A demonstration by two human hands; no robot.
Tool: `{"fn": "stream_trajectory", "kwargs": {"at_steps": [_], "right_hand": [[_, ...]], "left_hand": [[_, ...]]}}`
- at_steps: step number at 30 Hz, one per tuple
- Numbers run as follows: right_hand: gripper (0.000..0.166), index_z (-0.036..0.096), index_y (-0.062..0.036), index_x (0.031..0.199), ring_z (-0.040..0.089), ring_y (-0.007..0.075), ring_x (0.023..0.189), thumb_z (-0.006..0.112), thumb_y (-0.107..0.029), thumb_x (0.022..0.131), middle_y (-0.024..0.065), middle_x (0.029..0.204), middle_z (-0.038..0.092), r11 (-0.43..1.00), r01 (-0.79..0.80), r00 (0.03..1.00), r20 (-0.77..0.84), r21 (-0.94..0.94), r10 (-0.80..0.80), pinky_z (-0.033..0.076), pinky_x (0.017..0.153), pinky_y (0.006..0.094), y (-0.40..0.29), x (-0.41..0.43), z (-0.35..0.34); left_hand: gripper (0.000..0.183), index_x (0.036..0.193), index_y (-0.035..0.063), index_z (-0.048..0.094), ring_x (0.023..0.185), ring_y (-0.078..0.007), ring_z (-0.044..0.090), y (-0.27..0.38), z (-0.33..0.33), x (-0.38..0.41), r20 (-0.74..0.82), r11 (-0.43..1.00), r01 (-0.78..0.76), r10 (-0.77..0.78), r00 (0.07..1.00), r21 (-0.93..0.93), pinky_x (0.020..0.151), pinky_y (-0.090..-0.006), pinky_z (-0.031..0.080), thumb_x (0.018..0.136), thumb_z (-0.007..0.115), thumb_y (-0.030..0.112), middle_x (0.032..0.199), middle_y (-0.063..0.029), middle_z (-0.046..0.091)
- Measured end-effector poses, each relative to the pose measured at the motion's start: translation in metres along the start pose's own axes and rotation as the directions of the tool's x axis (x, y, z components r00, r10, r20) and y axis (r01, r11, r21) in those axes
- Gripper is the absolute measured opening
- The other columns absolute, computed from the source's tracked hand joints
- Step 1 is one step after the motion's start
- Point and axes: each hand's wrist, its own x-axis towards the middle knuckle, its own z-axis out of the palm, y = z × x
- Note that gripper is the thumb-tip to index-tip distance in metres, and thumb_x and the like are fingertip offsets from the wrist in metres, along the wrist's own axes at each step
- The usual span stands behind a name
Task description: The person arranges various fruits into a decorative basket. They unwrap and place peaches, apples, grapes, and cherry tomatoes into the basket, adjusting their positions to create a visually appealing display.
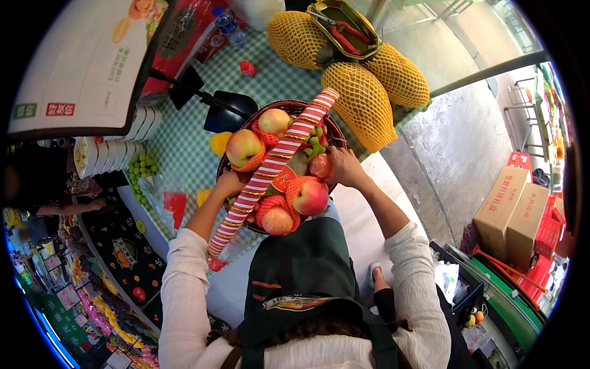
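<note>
A dark red woven basket (pixel 339 131) sits on the table in front of me, filled with fruit. Its arched handle (pixel 276 161) is wrapped in red-and-white striped ribbon with gold trim. Peaches or apples in orange foam nets (pixel 311 196) lie on both sides of the handle. Between them are a netted melon (pixel 298 162) with a red label and a dragon fruit (pixel 315 140). My right hand (pixel 345 167) grips an orange fruit in clear wrap (pixel 321 165) at the basket's right rim. My left hand (pixel 232 183) reaches in at the left rim, its fingers partly hidden.
Large fruits in yellow foam nets (pixel 359 101) lie at the back right, with red-handled pruning shears (pixel 348 37) in a tray above them. Green grapes (pixel 140 173), white containers (pixel 108 157), a bottle (pixel 228 27) and a sign board (pixel 87 64) stand left. Another person's arm (pixel 69 210) is far left.
</note>
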Motion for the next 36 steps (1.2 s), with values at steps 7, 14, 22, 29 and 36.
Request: {"fn": "stream_trajectory", "kwargs": {"at_steps": [7, 14, 22, 29, 36], "right_hand": [[0.051, 0.047, -0.006, 0.13, 0.039, 0.0342, 0.129, 0.057, -0.007, 0.079, 0.0202, 0.133, 0.046, 0.9, 0.317, 0.897, -0.212, -0.299, -0.387, 0.031, 0.109, 0.0439, 0.01, -0.01, -0.009], [0.079, 0.049, -0.018, 0.132, 0.022, 0.0508, 0.134, 0.082, -0.036, 0.062, 0.0225, 0.135, 0.041, 0.985, -0.013, 0.972, -0.233, -0.175, -0.028, 0.016, 0.108, 0.065, -0.009, -0.019, 0.008], [0.058, 0.054, -0.0141, 0.119, 0.034, 0.0413, 0.131, 0.077, -0.023, 0.067, 0.0186, 0.131, 0.048, 0.967, 0.119, 0.942, -0.281, -0.227, -0.182, 0.02, 0.111, 0.0578, -0.004, -0.011, 0.019], [0.069, 0.048, -0.0136, 0.131, 0.044, 0.0371, 0.123, 0.077, -0.026, 0.069, 0.02, 0.127, 0.051, 0.985, 0.081, 0.965, -0.237, -0.151, -0.115, 0.027, 0.108, 0.0489, -0.014, -0.004, 0.012], [0.061, 0.053, -0.0139, 0.127, 0.044, 0.0354, 0.124, 0.075, -0.027, 0.072, 0.0169, 0.122, 0.055, 0.969, 0.225, 0.96, -0.147, -0.104, -0.239, 0.027, 0.108, 0.0493, 0.009, 0.0, 0.0]], "left_hand": [[0.06, 0.121, 0.0124, 0.059, 0.097, -0.0424, 0.06, 0.01, 0.003, -0.007, -0.134, 0.997, -0.074, 0.078, 0.988, 0.033, 0.098, -0.0527, 0.038, 0.079, 0.059, 0.055, 0.116, -0.0196, 0.062], [0.063, 0.123, 0.0142, 0.059, 0.11, -0.0392, 0.055, 0.048, -0.024, -0.017, -0.102, 0.966, 0.203, -0.221, 0.97, -0.16, 0.088, -0.0467, 0.049, 0.075, 0.064, 0.053, 0.124, -0.0219, 0.057], [0.055, 0.111, 0.0101, 0.066, 0.106, -0.0351, 0.059, 0.018, -0.011, -0.008, -0.031, 0.997, 0.06, -0.059, 0.998, 0.037, 0.085, -0.0458, 0.051, 0.073, 0.064, 0.05, 0.11, -0.0213, 0.064], [0.048, 0.1, 0.0043, 0.068, 0.093, -0.0416, 0.062, 0.02, -0.015, -0.01, -0.074, 0.999, -0.033, 0.032, 0.997, -0.023, 0.082, -0.0463, 0.052, 0.07, 0.068, 0.042, 0.108, -0.0295, 0.061], [0.049, 0.122, 0.0191, 0.057, 0.103, -0.0426, 0.058, 0.017, -0.022, -0.033, -0.195, 0.987, -0.159, 0.152, 0.969, -0.021, 0.085, -0.0473, 0.051, 0.074, 0.068, 0.022, 0.132, -0.025, 0.043]]}}
